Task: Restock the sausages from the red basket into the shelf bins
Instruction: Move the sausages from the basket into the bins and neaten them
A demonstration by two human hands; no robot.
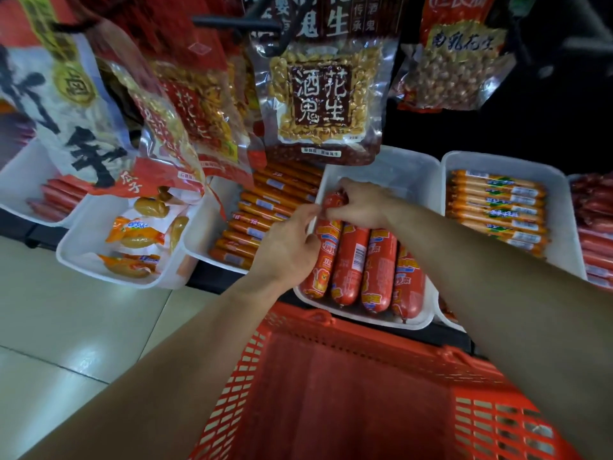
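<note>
Right hand [360, 202] curled over the far end of a red sausage [333, 200], fingers [345, 190] bent down around its tip, apparently gripping it, though the palm hid most of the contact. Left hand [288, 247] just beside it, at about eight o'clock from the right, half closed, thumb and forefinger pinching toward the same sausage near the bin's left wall; not possible to tell whether anything was truly held there.

Sausage in hand lying at the left edge of the white bin [408, 171], long axis running six to twelve o'clock, parallel with the row of fat red sausages [365, 263] already laid side by side (four or so visible, near ends toward the wearer). Far half of that bin bare, at twelve o'clock from the right hand. Right hand nearer the free space; left hand nearer the bin wall.

Further out: at nine o'clock a bin of thin orange sausages [255, 220], at three o'clock another of orange sticks [497, 207]. At six o'clock, below both forearms, the red basket [331, 386], its visible floor showing no sausages. Judged: last pieces being squared into the row, task nearly done.
</note>
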